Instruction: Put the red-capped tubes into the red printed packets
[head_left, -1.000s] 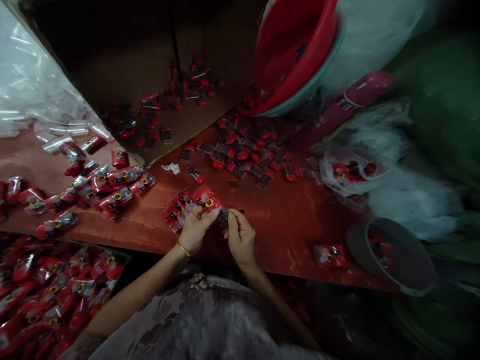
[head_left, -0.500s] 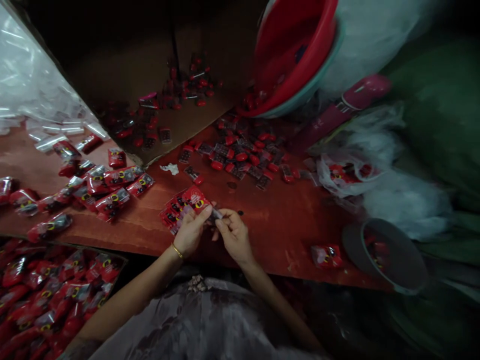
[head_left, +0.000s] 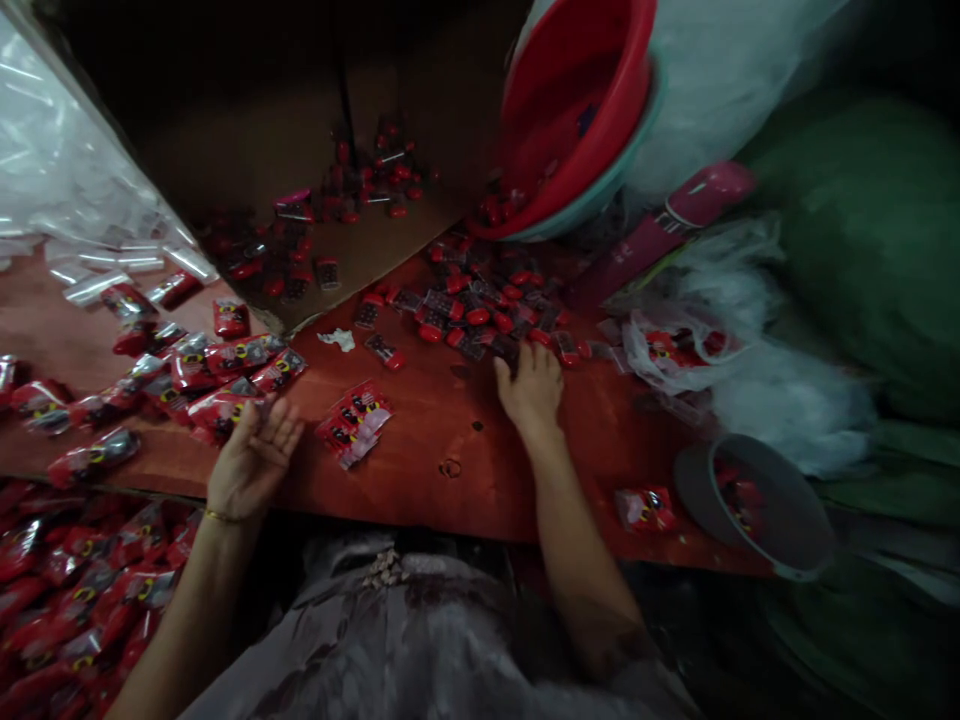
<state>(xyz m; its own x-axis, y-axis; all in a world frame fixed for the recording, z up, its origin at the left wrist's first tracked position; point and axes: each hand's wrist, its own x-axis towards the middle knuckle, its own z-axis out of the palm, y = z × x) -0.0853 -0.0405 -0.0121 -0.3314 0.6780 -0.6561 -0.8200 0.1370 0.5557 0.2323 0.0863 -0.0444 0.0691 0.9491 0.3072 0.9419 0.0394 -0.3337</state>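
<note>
Red-capped containers [head_left: 478, 316] lie heaped on the tabletop [head_left: 405, 480], probably light, stiff and slick; gripping their flat sides looks surest. The right hand [head_left: 532, 385] is at their near edge, fingers bent; whether pinching, I cannot tell. The left hand [head_left: 255, 455], fingers loosely spread, is beside wrapped packets [head_left: 206, 408].

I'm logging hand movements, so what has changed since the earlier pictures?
The hands have parted. The left hand moved left, now open beside the shiny red plastic packets; the right hand moved forward and right, to the pile of small clear red-capped containers. The small dark piece is no longer held between them. The flat red printed cards and round red plastic basin stayed put.
</note>
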